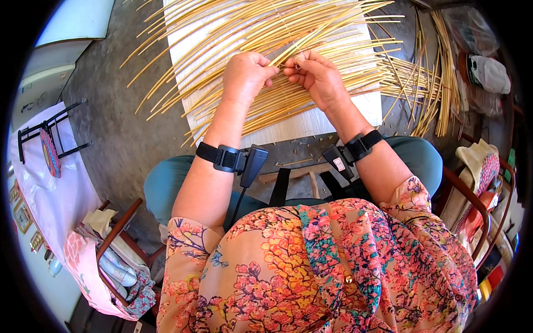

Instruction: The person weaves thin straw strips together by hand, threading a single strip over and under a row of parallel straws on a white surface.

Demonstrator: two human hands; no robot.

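Long yellow stalks, likely reed or straw, lie side by side across a pale wood-grain board. A thin line of stitching or thread crosses them near the middle. My left hand pinches the near end of a few slanting stalks that run up to the right over the others. Close beside it, my right hand has thumb and forefinger pressed together on something thin, perhaps thread; it is too small to tell. Both hands are just above the mat of stalks, fingertips almost meeting.
Right of the board, more loose stalks lie in crossed piles near plastic bags. Wooden armchairs with cloth stand at left and right. A black folding stool is far left. Wood strips lie below the board.
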